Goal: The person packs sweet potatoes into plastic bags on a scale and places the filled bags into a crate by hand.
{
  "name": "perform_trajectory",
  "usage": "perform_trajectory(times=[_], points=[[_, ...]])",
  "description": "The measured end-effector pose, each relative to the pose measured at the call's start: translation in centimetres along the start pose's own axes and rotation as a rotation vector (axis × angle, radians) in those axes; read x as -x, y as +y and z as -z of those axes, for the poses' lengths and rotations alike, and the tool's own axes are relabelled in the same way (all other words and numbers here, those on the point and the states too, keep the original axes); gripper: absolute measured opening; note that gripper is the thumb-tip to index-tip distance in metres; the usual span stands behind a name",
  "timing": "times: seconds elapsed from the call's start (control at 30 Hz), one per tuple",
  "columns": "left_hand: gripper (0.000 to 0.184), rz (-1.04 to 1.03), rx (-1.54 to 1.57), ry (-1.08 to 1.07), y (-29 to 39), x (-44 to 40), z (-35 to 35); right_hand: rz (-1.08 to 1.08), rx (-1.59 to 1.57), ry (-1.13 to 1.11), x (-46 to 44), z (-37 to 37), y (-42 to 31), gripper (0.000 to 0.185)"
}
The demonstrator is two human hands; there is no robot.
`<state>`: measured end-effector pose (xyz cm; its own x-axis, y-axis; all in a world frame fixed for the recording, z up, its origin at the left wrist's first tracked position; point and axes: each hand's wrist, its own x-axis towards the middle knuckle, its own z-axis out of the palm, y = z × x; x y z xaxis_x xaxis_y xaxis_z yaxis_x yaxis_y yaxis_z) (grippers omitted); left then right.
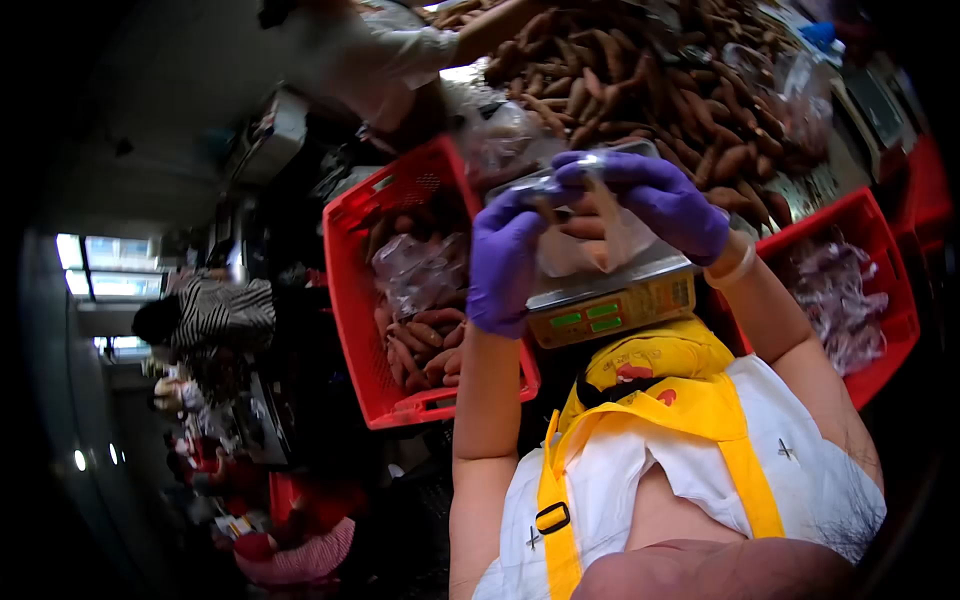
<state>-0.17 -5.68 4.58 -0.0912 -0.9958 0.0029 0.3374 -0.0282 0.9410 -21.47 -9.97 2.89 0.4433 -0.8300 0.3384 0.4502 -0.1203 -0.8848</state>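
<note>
Both hands wear purple gloves and are raised over a digital scale (655, 297) with lit green displays. My left hand (503, 255) is closed, its fingertips pinching one side of the top of a clear plastic bag (565, 258). Closed too, my right hand (660, 200) grips the other side of the bag's top. A few sweet potatoes (584, 228) show inside the bag, above the metal pan. Whether the bag rests on the pan or hangs just over it, I cannot tell.
On the left stands a red crate (345, 300) with sweet potatoes and plastic bags. Another red crate (890, 225) at right holds bagged goods (840, 300). A large pile of sweet potatoes (690, 110) lies beyond the scale. A person (375, 60) reaches across at the back; others work far left.
</note>
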Motion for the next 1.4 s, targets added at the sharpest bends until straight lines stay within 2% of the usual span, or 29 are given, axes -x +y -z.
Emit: perform_trajectory(times=[0.03,0.07,0.1,0.13,0.17,0.23,0.3,0.37,0.4,0.47,0.57,0.67,0.7,0.73,0.77,0.83,0.9,0.93,0.97,1.03,1.1,1.17,1.2,1.23,1.27,1.3,1.33,1.37,1.4], points=[[0.031,0.018,-0.119,0.085,0.8,0.1,-1.5,0.108,0.267,0.025,0.0,0.8,1.9,0.028],[0.029,-0.122,-0.185,0.026,0.0,-0.4,-1.2,0.217,0.479,-0.031,-0.7,0.5,1.2,0.030],[0.026,-0.008,0.074,-0.029,0.4,0.1,-1.9,0.341,0.684,-0.066,-1.4,0.3,0.5,0.031],[0.028,-0.159,-0.378,0.012,-3.0,-1.3,0.5,0.267,0.631,-0.014,-1.6,1.4,3.0,0.034],[0.030,0.007,-0.337,0.017,-4.0,-1.5,1.1,0.282,0.760,-0.023,-1.4,2.3,4.7,0.037],[0.034,0.067,-0.168,0.023,-4.4,-1.3,1.4,0.401,0.848,-0.089,-1.8,0.1,3.1,0.045],[0.040,0.083,-0.157,0.038,-2.4,-0.6,0.9,0.336,0.773,-0.091,-1.7,-1.0,2.9,0.046],[0.039,-0.229,-0.290,-0.029,-3.1,-1.3,1.4,0.272,0.792,-0.081,-1.9,-0.7,3.6,0.047],[0.039,-0.233,-0.296,-0.024,-2.4,-0.9,1.6,0.267,0.781,-0.078,-2.2,-1.1,3.3,0.048],[0.031,0.223,-0.008,-0.059,-0.7,0.2,1.3,0.260,0.755,-0.089,-2.3,-1.2,3.3,0.048],[0.024,0.201,-0.192,-0.225,-3.0,-0.8,1.6,0.254,0.786,-0.208,-2.4,-1.8,3.0,0.044],[0.018,0.088,-0.158,-0.191,-3.7,-0.6,-0.2,0.067,0.549,-0.197,-0.9,0.1,5.1,0.035],[0.017,0.037,-0.164,-0.136,-4.0,-0.7,-0.6,-0.092,0.267,-0.056,-0.5,2.3,7.0,0.028],[0.021,0.090,-0.552,0.007,-4.7,-0.8,-0.4,-0.243,-0.017,0.085,0.1,3.5,7.9,0.021],[0.018,-0.090,-0.978,0.226,-5.6,-1.2,-0.1,-0.296,-0.117,0.189,0.8,2.8,7.1,0.005],[0.011,-0.440,-1.641,0.604,-7.6,-2.1,3.8,-0.313,0.185,0.020,4.3,5.1,8.0,0.008],[0.013,-0.366,-1.492,0.475,-11.8,-1.8,10.1,-0.439,0.730,-0.197,6.8,5.3,7.1,0.013],[0.009,-0.313,-1.531,0.449,-15.2,-1.4,11.8,0.020,1.006,-0.417,7.2,5.6,8.3,0.017],[0.006,-0.310,-1.627,0.452,-16.1,-1.1,11.7,0.110,1.110,-0.500,6.8,5.2,8.2,0.014],[0.007,-0.277,-1.492,0.352,-13.5,0.2,9.5,0.164,1.241,-0.347,6.3,5.8,9.9,0.011],[0.009,0.109,-0.296,0.257,-10.2,0.9,4.9,0.026,0.954,-0.190,5.3,5.9,11.1,0.017],[0.011,0.152,0.366,-0.154,-9.5,0.5,3.2,0.001,0.922,-0.213,5.2,7.3,12.4,0.021],[0.016,0.209,0.577,-0.054,-11.9,-0.3,4.5,0.045,0.867,-0.179,5.7,7.3,12.2,0.018],[0.020,0.217,0.816,-0.129,-13.6,-1.4,7.9,0.072,0.818,-0.058,7.6,8.7,13.1,0.012],[0.026,0.245,1.049,-0.205,-15.2,-2.6,11.4,-0.200,0.730,-0.123,7.9,8.2,10.3,0.007],[0.030,0.388,1.192,0.076,-16.3,-2.0,12.2,-0.234,0.767,-0.174,8.9,8.6,10.4,0.003],[0.035,0.360,1.211,0.101,-19.0,-1.6,13.3,-0.112,0.873,-0.242,9.2,7.0,9.6,0.007],[0.043,0.315,1.208,0.120,-20.5,-1.8,14.3,-0.168,1.011,-0.384,9.2,5.9,8.8,0.007],[0.047,0.227,1.073,0.060,-19.3,-2.1,13.4,-0.244,0.806,-0.289,9.4,4.7,9.2,0.006]])
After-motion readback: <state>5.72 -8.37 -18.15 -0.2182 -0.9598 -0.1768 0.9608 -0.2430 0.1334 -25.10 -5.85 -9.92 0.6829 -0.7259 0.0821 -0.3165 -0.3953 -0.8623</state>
